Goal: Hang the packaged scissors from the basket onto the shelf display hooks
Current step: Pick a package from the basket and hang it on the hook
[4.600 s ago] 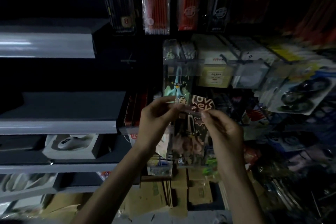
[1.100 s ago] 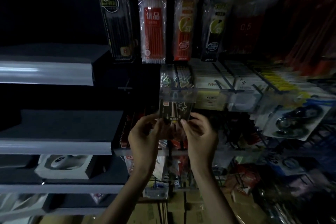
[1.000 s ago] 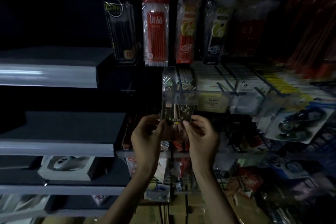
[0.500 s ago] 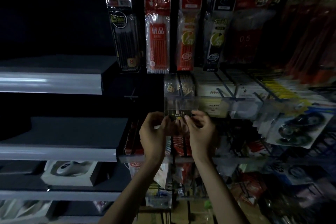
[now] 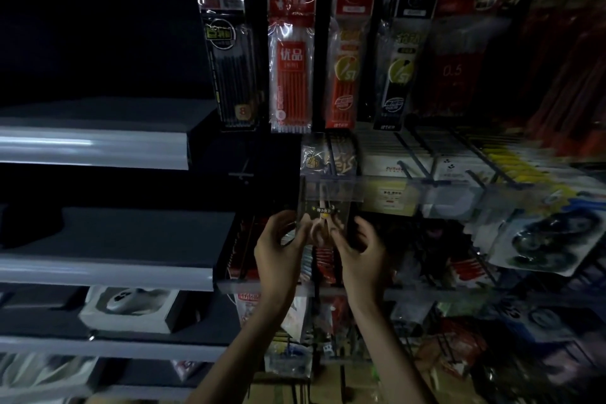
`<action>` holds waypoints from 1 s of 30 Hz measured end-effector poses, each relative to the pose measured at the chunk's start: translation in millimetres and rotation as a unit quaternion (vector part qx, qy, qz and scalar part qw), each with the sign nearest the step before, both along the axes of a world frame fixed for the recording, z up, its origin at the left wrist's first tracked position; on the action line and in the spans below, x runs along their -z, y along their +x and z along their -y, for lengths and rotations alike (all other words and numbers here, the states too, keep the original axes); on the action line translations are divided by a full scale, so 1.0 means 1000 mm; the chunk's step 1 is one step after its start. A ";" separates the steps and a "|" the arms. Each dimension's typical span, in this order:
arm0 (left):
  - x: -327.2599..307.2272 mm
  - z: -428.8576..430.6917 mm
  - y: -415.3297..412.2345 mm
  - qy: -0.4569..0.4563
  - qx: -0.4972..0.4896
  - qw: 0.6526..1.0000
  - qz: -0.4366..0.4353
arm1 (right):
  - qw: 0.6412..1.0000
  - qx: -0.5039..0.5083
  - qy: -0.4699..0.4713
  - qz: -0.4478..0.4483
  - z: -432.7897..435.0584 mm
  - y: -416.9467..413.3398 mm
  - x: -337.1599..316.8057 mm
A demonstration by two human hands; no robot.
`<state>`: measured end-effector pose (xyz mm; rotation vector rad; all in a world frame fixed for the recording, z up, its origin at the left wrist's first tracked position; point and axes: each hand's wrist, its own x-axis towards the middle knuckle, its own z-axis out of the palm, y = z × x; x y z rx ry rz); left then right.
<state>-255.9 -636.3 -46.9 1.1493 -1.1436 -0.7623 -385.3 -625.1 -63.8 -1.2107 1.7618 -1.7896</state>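
Observation:
A dark packaged pair of scissors (image 5: pixel 323 211) hangs upright below the clear price rail (image 5: pixel 331 188), with its top hidden behind the rail. My left hand (image 5: pixel 278 248) pinches the pack's lower left edge. My right hand (image 5: pixel 357 249) pinches its lower right edge from the other side. More scissor packs (image 5: pixel 328 157) hang on the hooks behind the rail. The basket is out of view.
Pen refill packs (image 5: pixel 290 56) hang above. White boxed goods (image 5: pixel 396 167) and tape packs (image 5: pixel 544 239) fill hooks to the right. Grey shelves (image 5: pixel 95 147) jut out on the left, one holding a white boxed item (image 5: pixel 128 305). Red packs (image 5: pixel 324 262) hang below my hands.
Both hands have lifted the scissors pack from chest height up to the rail and pushed its top behind it. The camera has tilted upward.

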 end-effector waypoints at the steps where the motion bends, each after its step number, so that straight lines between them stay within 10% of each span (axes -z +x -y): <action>1: 0.000 0.000 -0.001 0.005 0.008 1.000 0.000 | 1.000 -0.005 0.004 0.000 0.000 0.001 0.000; 30: 0.014 -0.002 -0.003 0.001 0.012 1.000 -0.021 | 0.998 0.056 -0.007 -0.038 0.008 0.011 0.000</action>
